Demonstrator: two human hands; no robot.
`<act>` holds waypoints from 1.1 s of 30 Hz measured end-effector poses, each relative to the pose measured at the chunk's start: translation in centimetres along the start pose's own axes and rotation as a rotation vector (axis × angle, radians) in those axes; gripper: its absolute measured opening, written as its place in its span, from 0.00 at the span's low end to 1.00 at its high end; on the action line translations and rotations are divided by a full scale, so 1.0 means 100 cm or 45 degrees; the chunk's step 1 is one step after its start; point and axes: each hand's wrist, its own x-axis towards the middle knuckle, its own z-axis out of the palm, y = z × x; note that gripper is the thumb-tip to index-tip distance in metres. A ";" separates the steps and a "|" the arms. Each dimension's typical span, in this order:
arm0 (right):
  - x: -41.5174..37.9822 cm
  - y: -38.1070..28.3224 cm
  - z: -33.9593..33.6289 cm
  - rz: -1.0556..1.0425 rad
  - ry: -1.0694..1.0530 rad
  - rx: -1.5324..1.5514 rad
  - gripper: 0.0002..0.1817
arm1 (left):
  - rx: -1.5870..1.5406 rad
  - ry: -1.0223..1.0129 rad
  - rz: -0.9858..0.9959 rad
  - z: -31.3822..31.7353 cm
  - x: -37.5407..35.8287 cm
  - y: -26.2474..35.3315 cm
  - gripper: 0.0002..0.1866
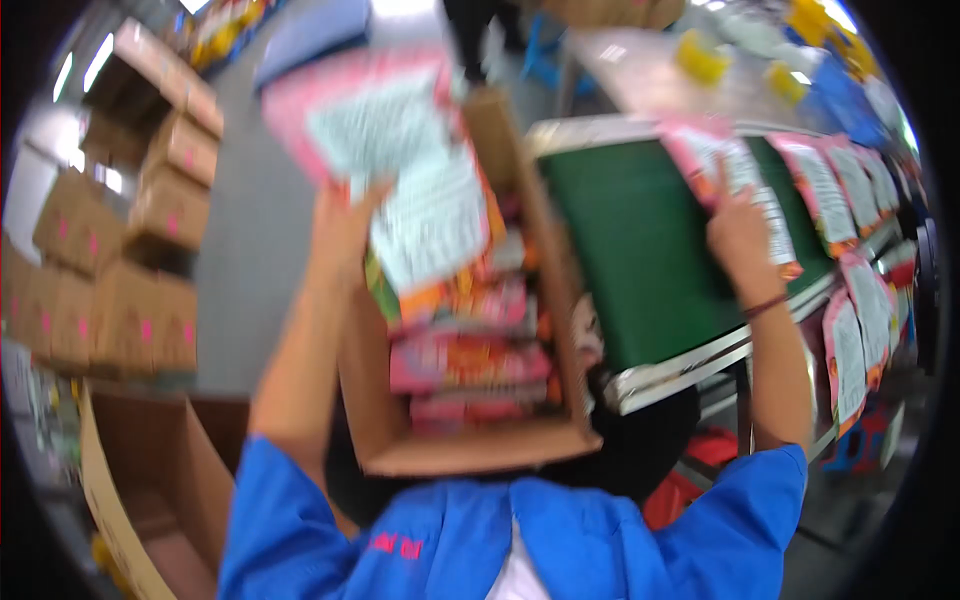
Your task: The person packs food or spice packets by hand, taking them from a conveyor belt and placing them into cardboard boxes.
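My left hand (348, 225) is closed on the lower edge of a pink packet (380, 115) with a pale printed label, blurred by motion. Against it, above an open cardboard box (475, 455), leans another packet (430, 225) with a white label. Several pink and orange packets (465, 362) stand in rows inside that box. My right hand (742, 235) reaches over the green conveyor belt (625, 255) and rests on a pink packet (700, 155), its index finger stretched along the label. Part of that packet is hidden under the hand.
More packets (815, 190) lie along the belt's right part, and others (850, 350) sit beyond its near rail. Cartons (150, 310) are stacked at the left. An open box (150, 490) stands at lower left. A pale table (640, 75) is behind the belt.
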 end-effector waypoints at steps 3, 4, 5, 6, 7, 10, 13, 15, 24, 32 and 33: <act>0.003 -0.007 -0.037 -0.133 -0.080 0.267 0.35 | 1.134 -0.168 0.532 -0.053 0.043 -0.010 0.19; 0.005 0.005 -0.043 -0.238 -0.107 0.543 0.33 | 1.401 -0.301 0.824 -0.053 0.051 -0.019 0.18; 0.011 0.019 -0.045 -0.334 -0.014 0.626 0.31 | 1.528 -0.420 0.603 -0.059 0.062 -0.040 0.18; 0.016 0.031 -0.056 -0.393 -0.008 0.567 0.29 | 1.634 -0.547 0.400 -0.057 0.071 -0.066 0.19; 0.017 0.029 -0.075 -0.366 -0.133 0.851 0.27 | 1.739 -0.589 0.394 -0.057 0.079 -0.089 0.18; 0.016 -0.018 -0.143 -0.352 0.150 1.281 0.28 | 1.799 -0.612 0.156 -0.060 0.113 -0.177 0.21; 0.025 -0.105 -0.182 -0.422 0.124 1.621 0.30 | 1.834 -0.623 0.020 -0.071 0.101 -0.257 0.18; 0.052 -0.168 -0.197 -0.980 0.106 1.173 0.21 | 1.785 -0.603 0.056 -0.079 0.089 -0.280 0.13; 0.057 -0.425 0.105 -0.701 -0.559 0.617 0.37 | 1.888 -0.833 -0.165 -0.091 0.084 -0.252 0.18; 0.086 -0.259 -0.105 -1.000 -0.061 0.905 0.26 | 1.917 -0.866 -0.401 -0.065 0.059 -0.209 0.38; 0.085 -0.211 -0.125 -0.942 0.368 1.029 0.23 | 1.889 -0.734 -0.438 -0.057 0.053 -0.193 0.37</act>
